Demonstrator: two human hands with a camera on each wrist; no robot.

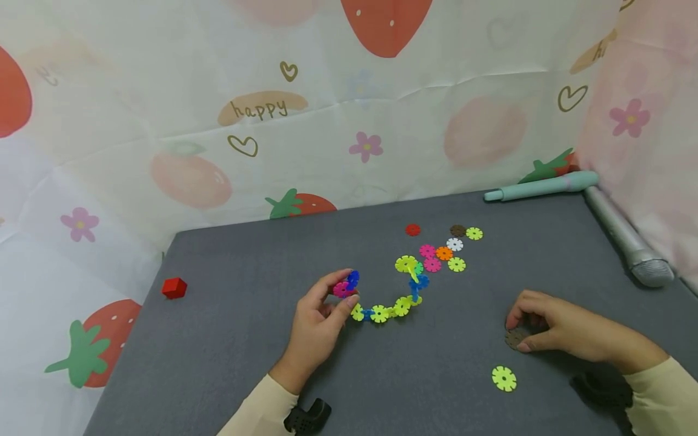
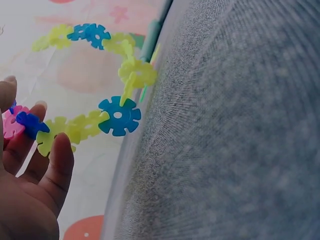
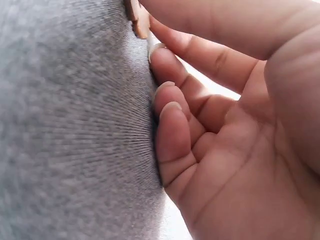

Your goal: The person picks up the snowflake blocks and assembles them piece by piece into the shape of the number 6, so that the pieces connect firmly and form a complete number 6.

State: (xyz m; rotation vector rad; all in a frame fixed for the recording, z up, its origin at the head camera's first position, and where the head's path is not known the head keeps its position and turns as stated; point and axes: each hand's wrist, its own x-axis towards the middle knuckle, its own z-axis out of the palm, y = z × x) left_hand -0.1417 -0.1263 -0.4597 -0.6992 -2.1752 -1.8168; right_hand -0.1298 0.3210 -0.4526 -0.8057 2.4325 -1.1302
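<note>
My left hand [image 1: 316, 327] pinches one end of a chain of interlocking snowflake discs [image 1: 378, 313], near its pink and dark blue pieces [image 1: 342, 289]. From there the chain curves through yellow and blue discs to a yellow disc [image 1: 406, 263] at its far end. In the left wrist view, a blue disc [image 2: 120, 116] hangs among the yellow ones. Low over the table at the right, my right hand [image 1: 561, 327] has thumb and fingertips on a brown snowflake disc [image 1: 514, 339]. Only a sliver of this brown disc [image 3: 142, 25] shows in the right wrist view. A loose yellow disc [image 1: 504, 378] lies nearer me.
Beyond the chain lie several loose discs, among them a red [image 1: 413, 229], an orange [image 1: 444, 253] and a white one [image 1: 455, 244]. A red block [image 1: 174, 288] sits at the left edge. A silver microphone [image 1: 627, 236] and a pale green stick [image 1: 540, 186] lie at the back right.
</note>
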